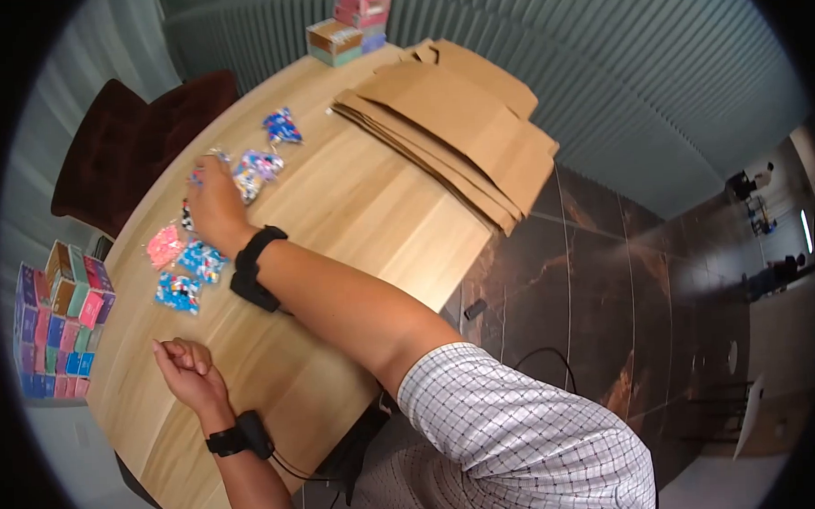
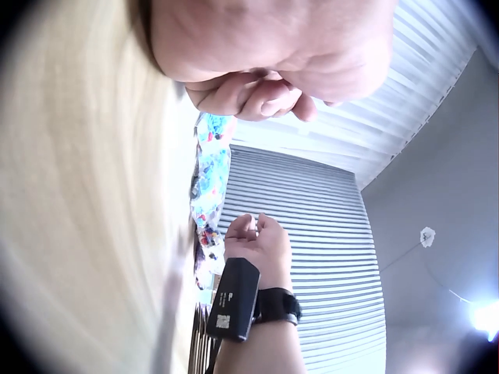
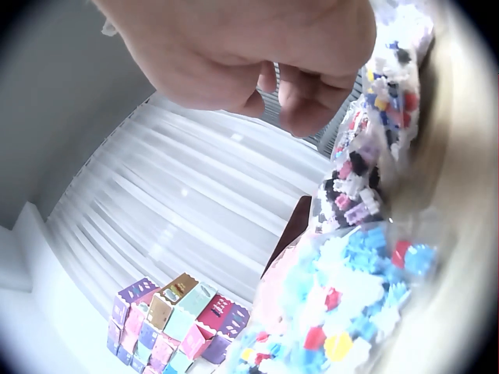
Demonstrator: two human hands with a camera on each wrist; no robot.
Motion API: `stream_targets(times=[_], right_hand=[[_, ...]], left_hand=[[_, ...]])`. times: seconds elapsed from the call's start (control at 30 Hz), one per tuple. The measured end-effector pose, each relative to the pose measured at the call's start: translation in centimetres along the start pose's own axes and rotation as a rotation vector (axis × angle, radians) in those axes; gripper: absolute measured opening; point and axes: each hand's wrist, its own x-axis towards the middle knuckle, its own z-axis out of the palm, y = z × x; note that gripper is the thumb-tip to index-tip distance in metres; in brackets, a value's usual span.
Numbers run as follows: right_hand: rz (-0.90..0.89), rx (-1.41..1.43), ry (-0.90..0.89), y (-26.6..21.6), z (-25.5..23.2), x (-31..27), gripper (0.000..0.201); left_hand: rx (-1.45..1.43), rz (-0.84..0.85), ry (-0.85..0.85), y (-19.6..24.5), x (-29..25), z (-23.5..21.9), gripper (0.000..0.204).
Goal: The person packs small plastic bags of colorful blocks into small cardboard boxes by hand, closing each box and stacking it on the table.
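Note:
My right hand [image 1: 217,205] is over a group of small clear bags filled with colourful plastic pieces, its fingers loosely bent and no bag visible between them. In the right wrist view, the bag of blue, white and red pieces [image 3: 343,296] is nearest the camera, with a mixed black, white and pink bag [image 3: 355,183] beyond it. Around the hand lie a pink bag [image 1: 165,247], a light-blue bag [image 1: 177,293], a purple-and-white bag [image 1: 259,165] and a dark-blue bag [image 1: 283,125]. My left hand [image 1: 193,374] rests near the table's left part, fingers loosely curled, holding nothing.
Flat brown cardboard boxes [image 1: 457,118] are stacked at the table's far right. Small colourful boxes stand in a pile [image 1: 64,329] at the left edge, and another stack [image 1: 363,14] at the far end. A dark red chair [image 1: 143,143] stands behind the wooden table [image 1: 334,199].

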Motion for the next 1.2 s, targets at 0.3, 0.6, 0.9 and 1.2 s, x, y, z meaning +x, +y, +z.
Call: stream_targets(times=[0.3, 0.6, 0.9, 1.2], right_hand=[[0.037, 0.255, -0.014, -7.6, 3.4, -6.0, 0.037], [-0.116, 0.124, -0.128, -6.0, -0.6, -1.1, 0.027], [-0.387, -0.557, -0.070, 3.6, -8.9, 13.9, 0.028], [-0.013, -1.192, 0.088, 11.9, -19.6, 27.6, 0.044]], left_hand=[[0.107, -0.007, 0.087, 0.5, 0.2, 0.3, 0.045], [0.050, -0.002, -0.021, 0.0, -0.3, 0.0, 0.045], [0.125, -0.033, 0.115, 0.0, -0.7, 0.2, 0.046], [0.199, -0.024, 0.180, 0.2, -1.3, 1.2, 0.045]])
